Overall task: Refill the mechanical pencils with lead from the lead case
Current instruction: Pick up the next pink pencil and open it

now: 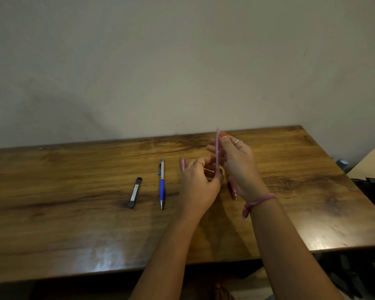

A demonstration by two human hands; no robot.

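A pink mechanical pencil (217, 146) stands nearly upright above the wooden table (74, 224). My right hand (236, 163) holds its upper part and my left hand (200, 182) pinches its lower end. A blue and silver pencil (162, 182) lies on the table to the left. Further left lies the dark lead case (135, 192). Another pink pencil (183, 163) shows just behind my left hand, mostly hidden. A red pencil (232, 189) lies under my right wrist, partly hidden.
The table's far edge meets a plain wall. A dark bag (372, 191) sits off the table's right side, with a blue object (342, 163) beyond it. Bare tabletop spreads to the left and the right of the pencils.
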